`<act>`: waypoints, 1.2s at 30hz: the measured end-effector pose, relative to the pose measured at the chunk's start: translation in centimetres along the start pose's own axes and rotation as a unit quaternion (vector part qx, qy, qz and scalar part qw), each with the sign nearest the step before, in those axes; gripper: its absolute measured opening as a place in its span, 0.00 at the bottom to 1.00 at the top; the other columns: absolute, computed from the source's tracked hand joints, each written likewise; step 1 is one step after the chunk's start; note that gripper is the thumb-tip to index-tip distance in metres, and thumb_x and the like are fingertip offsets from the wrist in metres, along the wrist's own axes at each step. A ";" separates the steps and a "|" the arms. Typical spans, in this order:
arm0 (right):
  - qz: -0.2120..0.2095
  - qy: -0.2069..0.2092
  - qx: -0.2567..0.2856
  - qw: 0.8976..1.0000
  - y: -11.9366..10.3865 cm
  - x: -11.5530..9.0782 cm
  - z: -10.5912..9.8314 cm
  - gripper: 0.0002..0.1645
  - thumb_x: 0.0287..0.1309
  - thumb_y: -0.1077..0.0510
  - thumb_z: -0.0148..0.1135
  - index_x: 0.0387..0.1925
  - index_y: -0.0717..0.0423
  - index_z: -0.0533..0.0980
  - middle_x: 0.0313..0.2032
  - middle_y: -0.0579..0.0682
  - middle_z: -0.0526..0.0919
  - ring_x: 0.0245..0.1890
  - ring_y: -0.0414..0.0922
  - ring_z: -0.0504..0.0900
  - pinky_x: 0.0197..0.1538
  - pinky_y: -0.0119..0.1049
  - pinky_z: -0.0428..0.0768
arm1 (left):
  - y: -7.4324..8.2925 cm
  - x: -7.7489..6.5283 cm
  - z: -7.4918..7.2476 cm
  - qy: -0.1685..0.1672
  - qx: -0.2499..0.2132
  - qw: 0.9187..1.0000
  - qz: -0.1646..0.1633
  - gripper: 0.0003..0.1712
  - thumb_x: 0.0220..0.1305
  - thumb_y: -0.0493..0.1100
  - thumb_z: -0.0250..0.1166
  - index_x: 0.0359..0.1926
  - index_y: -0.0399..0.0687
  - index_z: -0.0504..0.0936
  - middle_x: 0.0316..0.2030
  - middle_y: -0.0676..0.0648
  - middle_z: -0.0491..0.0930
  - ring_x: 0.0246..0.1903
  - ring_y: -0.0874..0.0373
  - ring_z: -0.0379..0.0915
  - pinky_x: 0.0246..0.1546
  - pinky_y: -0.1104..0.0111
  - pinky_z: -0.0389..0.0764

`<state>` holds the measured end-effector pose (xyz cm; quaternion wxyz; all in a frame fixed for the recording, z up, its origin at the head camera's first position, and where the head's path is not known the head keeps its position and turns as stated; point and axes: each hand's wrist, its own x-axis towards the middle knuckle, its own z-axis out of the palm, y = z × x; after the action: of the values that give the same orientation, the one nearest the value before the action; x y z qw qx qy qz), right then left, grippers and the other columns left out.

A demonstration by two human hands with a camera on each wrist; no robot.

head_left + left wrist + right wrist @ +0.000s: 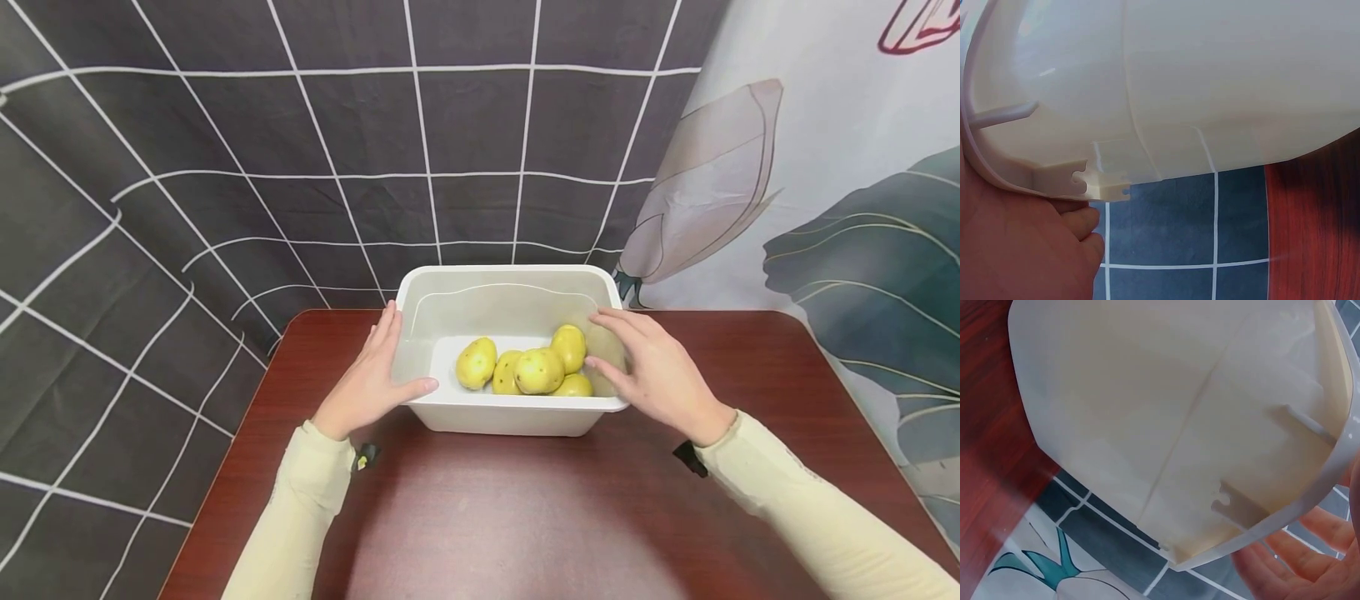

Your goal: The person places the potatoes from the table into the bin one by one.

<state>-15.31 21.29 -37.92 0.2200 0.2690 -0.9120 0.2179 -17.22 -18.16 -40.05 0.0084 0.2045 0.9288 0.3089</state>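
Observation:
A white plastic bin [510,421] stands on the table with several yellow potatoes [539,372] on its floor. Most of them cluster toward the right; one potato [476,364] lies a little apart on the left. My left hand [367,379] is at the bin's left end, fingers straight along the outside and thumb by the front corner of the rim. At the other end, my right hand [658,371] has its fingers spread loosely over the right rim. Both wrist views show the bin's outer wall [1222,75] close up, with fingers [1297,553] beside the rim.
The dark red wooden table [465,517] reaches toward me in front of the bin. Just behind it hangs a dark cloth with a white grid [472,125]. A pale curtain with a leaf print [840,108] hangs at the right edge of the table.

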 end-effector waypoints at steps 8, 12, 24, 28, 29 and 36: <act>0.002 0.012 0.001 1.000 0.3 -0.1 0.0 0.33 0.52 0.56 0.76 0.59 0.64 0.77 0.57 0.62 0.80 0.57 0.60 0.76 0.61 0.56 0.73 | -0.2 0.0 -0.1 0.002 0.004 1.000 -0.002 0.64 0.60 0.64 0.68 0.79 0.36 0.41 0.80 0.45 0.32 0.78 0.41 0.30 0.76 0.48 0.42; 0.009 0.017 0.001 1.000 0.7 -0.1 -0.2 0.33 0.52 0.57 0.75 0.58 0.65 0.77 0.57 0.62 0.79 0.57 0.60 0.76 0.60 0.56 0.73 | -0.2 0.0 0.0 0.001 -0.001 1.000 -0.009 0.64 0.61 0.64 0.68 0.79 0.38 0.41 0.80 0.44 0.33 0.78 0.41 0.30 0.76 0.46 0.43; 0.031 0.028 -0.003 0.999 1.3 -0.2 -0.5 0.31 0.52 0.60 0.75 0.58 0.65 0.77 0.58 0.63 0.79 0.58 0.60 0.76 0.58 0.59 0.74 | 0.0 0.2 -0.4 -0.008 -0.010 1.000 -0.021 0.61 0.63 0.63 0.66 0.80 0.41 0.40 0.80 0.44 0.33 0.78 0.42 0.30 0.73 0.40 0.48; 0.039 0.031 -0.002 0.999 1.4 -0.2 -0.7 0.31 0.52 0.59 0.74 0.58 0.64 0.77 0.58 0.63 0.79 0.58 0.60 0.76 0.58 0.59 0.74 | 0.0 0.2 -0.5 -0.007 -0.010 1.000 -0.011 0.61 0.63 0.62 0.67 0.80 0.40 0.41 0.80 0.43 0.34 0.78 0.43 0.31 0.73 0.42 0.50; 0.041 0.030 -0.002 0.999 1.4 -0.2 -0.8 0.31 0.53 0.59 0.74 0.58 0.64 0.77 0.58 0.63 0.79 0.58 0.60 0.76 0.58 0.59 0.74 | -0.1 0.2 -0.5 -0.006 -0.007 1.000 -0.009 0.61 0.63 0.62 0.67 0.80 0.40 0.41 0.80 0.42 0.34 0.78 0.44 0.31 0.73 0.43 0.51; 0.067 0.021 -0.015 0.997 2.0 -0.4 -1.3 0.31 0.54 0.58 0.74 0.59 0.64 0.76 0.60 0.64 0.77 0.60 0.61 0.74 0.59 0.62 0.73 | -0.3 0.5 -1.2 0.005 -0.004 1.000 -0.007 0.59 0.65 0.61 0.66 0.80 0.40 0.42 0.80 0.42 0.38 0.78 0.46 0.32 0.74 0.45 0.51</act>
<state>-15.78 23.66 -37.64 0.2282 0.1993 -0.9263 0.2242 -17.93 -18.90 -39.20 0.0063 0.1966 0.9289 0.3137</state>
